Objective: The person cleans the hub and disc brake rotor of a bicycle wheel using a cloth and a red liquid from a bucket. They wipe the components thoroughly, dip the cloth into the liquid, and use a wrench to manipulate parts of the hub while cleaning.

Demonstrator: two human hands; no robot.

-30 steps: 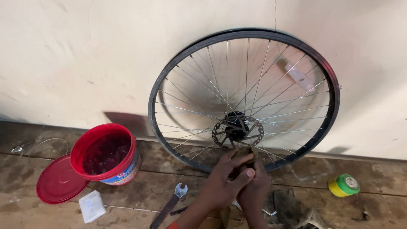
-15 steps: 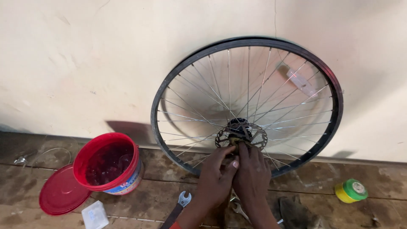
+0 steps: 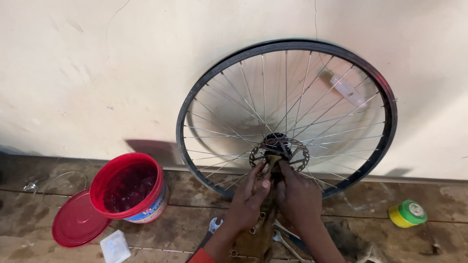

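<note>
A black spoked bicycle wheel [image 3: 195,104] leans against a cream wall, its rim standing on the wooden floor. At its centre is the hub with a brake disc [image 3: 298,151]. My left hand [image 3: 251,192] and my right hand [image 3: 295,192] are both raised to the hub from below, fingertips closed on a small piece at the axle. What exactly is pinched there is hidden by the fingers. A brownish rag or glove [image 3: 256,241] hangs under my hands.
A red bucket [image 3: 127,187] stands at the left with its red lid [image 3: 78,225] on the floor beside it. A white packet [image 3: 114,247] lies near. Spanners [image 3: 213,225] lie below my arms. A yellow-green tape roll [image 3: 407,213] sits at the right.
My hands have risen from the floor area up to the wheel's hub and closed on its centre. The view has shifted slightly downward and left.
</note>
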